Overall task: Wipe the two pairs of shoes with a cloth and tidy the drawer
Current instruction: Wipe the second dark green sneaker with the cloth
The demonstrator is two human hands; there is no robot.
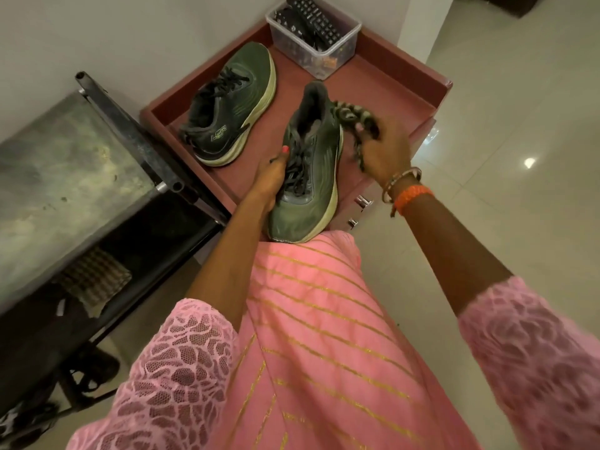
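Left hand (271, 180) grips the green sneaker (308, 167) steady, right hand (384, 147) pinches what looks like a bunched cloth (349, 113) — best stroke firmly along that sidewall.

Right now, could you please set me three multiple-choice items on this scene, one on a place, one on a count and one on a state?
1. Where does the clear plastic box of remote controls stand?
A. In the far corner of the reddish tray
B. On the floor
C. On the grey metal table

2. How many green shoes show?
A. One
B. Two
C. Four

3. What is the right hand doing?
A. Hanging idle
B. Gripping a bunched cloth beside the near shoe
C. Pulling a lace

Answers:
1. A: the box sits at the tray's far end, beyond the far shoe.
2. B: one shoe lies on the tray, the other is held by the left hand.
3. B: its fingers are curled round the patterned cloth near that shoe's heel.
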